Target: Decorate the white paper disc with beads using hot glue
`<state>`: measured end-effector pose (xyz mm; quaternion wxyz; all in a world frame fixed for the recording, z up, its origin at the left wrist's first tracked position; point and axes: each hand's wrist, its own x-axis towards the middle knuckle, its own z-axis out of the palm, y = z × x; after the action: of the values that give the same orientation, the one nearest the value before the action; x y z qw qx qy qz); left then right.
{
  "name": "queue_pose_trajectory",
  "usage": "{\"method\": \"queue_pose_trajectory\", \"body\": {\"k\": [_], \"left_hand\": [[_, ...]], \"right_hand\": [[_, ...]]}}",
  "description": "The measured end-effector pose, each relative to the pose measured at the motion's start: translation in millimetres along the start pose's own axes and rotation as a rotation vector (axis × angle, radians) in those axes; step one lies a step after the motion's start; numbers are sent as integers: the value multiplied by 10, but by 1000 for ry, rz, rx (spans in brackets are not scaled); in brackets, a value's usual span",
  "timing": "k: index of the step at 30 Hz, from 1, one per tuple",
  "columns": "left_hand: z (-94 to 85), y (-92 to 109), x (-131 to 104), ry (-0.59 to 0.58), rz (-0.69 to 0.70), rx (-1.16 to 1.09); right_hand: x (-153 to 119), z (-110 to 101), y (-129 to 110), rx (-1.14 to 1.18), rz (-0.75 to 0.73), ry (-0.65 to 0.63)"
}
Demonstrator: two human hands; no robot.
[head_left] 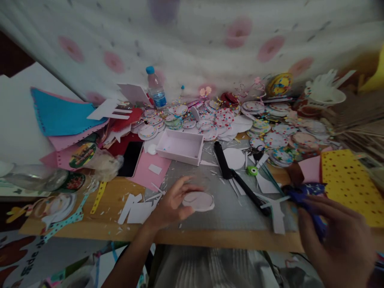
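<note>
Now pinching a white disc (198,201) by its edge over the mat (226,218) with the left hand (174,201), presumably leaving its face clear, while gripping a blue tool (318,225) with the right hand (337,236).

Your left hand (171,204): half-curled, lies just inside the desk's (210,239) front edge; forearm (130,258) bare. Your right hand (337,236): curled, blurred, near that edge's right end.

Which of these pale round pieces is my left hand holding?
The undotted round piece in your left hand, near the front edge of the table. Another undotted disc lies beside the black tool, and the dotted discs are piled farther back.
</note>
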<state>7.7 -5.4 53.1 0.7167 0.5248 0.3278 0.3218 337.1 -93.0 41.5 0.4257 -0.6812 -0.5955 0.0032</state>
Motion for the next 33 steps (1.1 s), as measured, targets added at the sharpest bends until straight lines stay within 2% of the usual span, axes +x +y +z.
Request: {"method": "queue_pose_trajectory", "body": {"k": [2,4,6,9,13,16,22,33], "left_hand": [[36,78,-23,-42,-19,66],[90,150,-56,-31,-31,192],[150,205,-91,8,-25,332],[217,236,-137,64,2,460],[247,198,-181,137,63,428],[272,164,-193,199,90,354],[368,167,-156,217,80,160],[443,57,-108,315,379,212]], "right_hand": [[49,49,-315,195,-112,-106],[139,117,-588,354,-208,-304],[259,189,-807,419,-334,-478],[419,294,-1035,429,-453,-677],[479,403,-1166,460,-441,-840],[452,431,-1175,532,-393,-860],[408,430,-1158,629,-247,-767],[338,473,-1167,649,-183,-655]]}}
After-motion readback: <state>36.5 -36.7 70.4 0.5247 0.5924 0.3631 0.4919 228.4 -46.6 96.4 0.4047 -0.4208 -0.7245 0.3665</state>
